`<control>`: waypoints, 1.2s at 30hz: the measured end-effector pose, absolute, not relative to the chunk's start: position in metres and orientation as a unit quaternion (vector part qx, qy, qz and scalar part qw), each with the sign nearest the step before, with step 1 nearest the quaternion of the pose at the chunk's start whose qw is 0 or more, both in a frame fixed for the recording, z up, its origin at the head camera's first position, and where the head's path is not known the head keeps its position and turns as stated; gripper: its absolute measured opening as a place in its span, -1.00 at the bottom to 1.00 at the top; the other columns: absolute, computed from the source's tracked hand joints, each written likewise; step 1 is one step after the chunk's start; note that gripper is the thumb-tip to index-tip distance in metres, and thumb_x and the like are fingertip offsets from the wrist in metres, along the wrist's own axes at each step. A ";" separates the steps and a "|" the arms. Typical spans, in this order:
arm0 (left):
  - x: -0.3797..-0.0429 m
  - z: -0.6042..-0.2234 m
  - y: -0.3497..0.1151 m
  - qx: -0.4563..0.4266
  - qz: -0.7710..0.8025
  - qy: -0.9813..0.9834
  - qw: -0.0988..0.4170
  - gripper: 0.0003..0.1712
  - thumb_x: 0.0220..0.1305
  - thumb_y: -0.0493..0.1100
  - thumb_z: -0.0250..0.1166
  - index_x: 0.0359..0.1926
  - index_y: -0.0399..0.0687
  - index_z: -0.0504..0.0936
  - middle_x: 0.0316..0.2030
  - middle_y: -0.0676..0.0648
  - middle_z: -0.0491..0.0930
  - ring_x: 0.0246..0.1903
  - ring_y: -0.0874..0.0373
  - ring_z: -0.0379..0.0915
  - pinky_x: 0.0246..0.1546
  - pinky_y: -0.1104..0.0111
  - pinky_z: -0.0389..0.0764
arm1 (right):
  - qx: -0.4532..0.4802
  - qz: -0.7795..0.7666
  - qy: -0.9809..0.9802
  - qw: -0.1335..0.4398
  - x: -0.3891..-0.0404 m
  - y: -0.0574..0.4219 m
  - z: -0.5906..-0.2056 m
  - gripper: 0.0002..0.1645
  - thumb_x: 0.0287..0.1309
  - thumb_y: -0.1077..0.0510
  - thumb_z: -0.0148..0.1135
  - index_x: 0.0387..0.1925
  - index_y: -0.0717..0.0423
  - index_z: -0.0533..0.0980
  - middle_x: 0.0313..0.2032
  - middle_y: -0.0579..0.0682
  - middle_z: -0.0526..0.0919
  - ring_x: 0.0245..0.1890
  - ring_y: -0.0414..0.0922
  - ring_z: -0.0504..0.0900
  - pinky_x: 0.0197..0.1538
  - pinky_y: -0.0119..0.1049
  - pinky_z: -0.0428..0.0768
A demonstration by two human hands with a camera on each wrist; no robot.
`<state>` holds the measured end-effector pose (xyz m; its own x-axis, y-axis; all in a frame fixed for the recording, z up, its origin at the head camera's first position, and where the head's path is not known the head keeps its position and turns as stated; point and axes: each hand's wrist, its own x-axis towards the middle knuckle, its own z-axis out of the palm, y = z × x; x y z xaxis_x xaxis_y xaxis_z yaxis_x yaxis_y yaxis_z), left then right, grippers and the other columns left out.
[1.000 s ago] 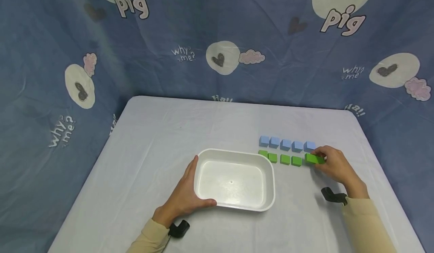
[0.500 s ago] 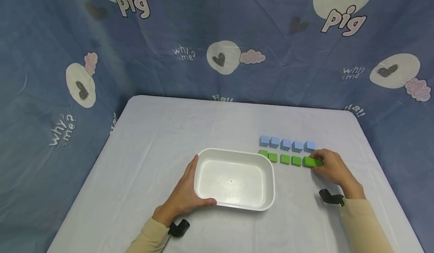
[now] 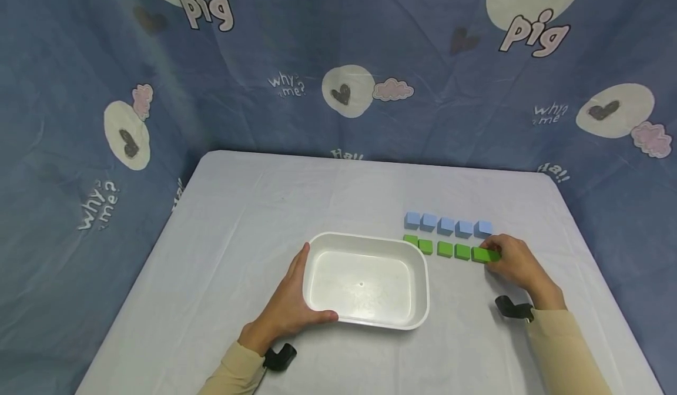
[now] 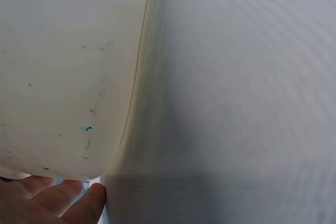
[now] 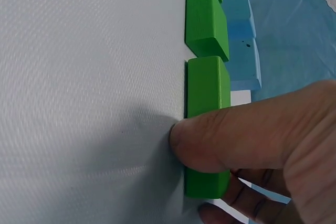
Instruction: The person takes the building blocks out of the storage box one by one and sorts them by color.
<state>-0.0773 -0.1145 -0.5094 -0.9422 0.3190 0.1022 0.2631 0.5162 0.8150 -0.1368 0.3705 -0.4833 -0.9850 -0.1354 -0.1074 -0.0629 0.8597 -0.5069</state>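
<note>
A long green block (image 3: 485,255) lies at the right end of a row of smaller green blocks (image 3: 445,249). My right hand (image 3: 517,261) pinches it; in the right wrist view the thumb (image 5: 226,140) presses its near face and the fingers reach round behind. That view shows the long block lying on the cloth, close to the green block (image 5: 206,24) beside it. My left hand (image 3: 288,304) rests against the left end of a white plastic tray (image 3: 423,289), fingers straight along its side and thumb stretched along its front edge. Nothing lies in the tray.
Behind the green row runs a row of several blue blocks (image 3: 445,226). The tray's back right corner overlaps the leftmost green blocks in the head view. A white cloth (image 3: 254,207) covers the table, and a blue patterned curtain (image 3: 264,119) hangs behind it.
My right hand has lowered the long green block and moved it slightly left, toward the row's end. The left hand and the tray have stayed in place.
</note>
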 end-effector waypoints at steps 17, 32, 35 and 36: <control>-0.083 -0.510 -0.109 0.168 0.454 0.874 0.032 0.75 -0.39 0.33 0.71 0.60 -0.29 -0.19 0.57 -0.26 -0.05 0.45 -0.22 0.09 0.34 -0.12 0.28 | -0.040 -0.261 0.963 0.049 -0.126 0.377 -0.476 -0.39 -0.07 0.38 0.45 0.10 0.43 0.51 0.01 0.40 0.57 0.02 0.33 0.52 0.07 0.27 0.47; -0.084 -0.508 -0.117 0.183 0.434 0.882 0.018 0.67 -0.26 0.25 0.68 0.62 -0.16 -0.26 0.58 -0.22 -0.10 0.42 -0.22 0.17 0.28 -0.11 0.37 | -0.081 -0.315 0.941 -0.090 -0.124 0.334 -0.448 -0.54 0.14 0.33 0.43 0.08 0.35 0.56 -0.01 0.26 0.63 -0.05 0.19 0.61 -0.08 0.14 0.61; -0.085 -0.503 -0.119 0.186 0.417 0.889 0.019 0.60 -0.13 0.22 0.63 0.64 -0.07 -0.30 0.60 -0.19 -0.14 0.46 -0.21 0.10 0.30 -0.11 0.35 | -0.084 -0.319 0.939 -0.094 -0.124 0.322 -0.443 -0.53 0.14 0.32 0.42 0.10 0.34 0.55 0.00 0.24 0.62 -0.04 0.18 0.60 -0.07 0.13 0.61; -0.085 -0.502 -0.120 0.187 0.412 0.892 0.020 0.57 -0.09 0.22 0.61 0.64 -0.04 -0.32 0.60 -0.18 -0.15 0.47 -0.21 0.07 0.31 -0.11 0.34 | -0.085 -0.318 0.939 -0.095 -0.123 0.319 -0.441 -0.53 0.14 0.31 0.42 0.10 0.33 0.54 0.00 0.23 0.61 -0.04 0.17 0.60 -0.07 0.13 0.61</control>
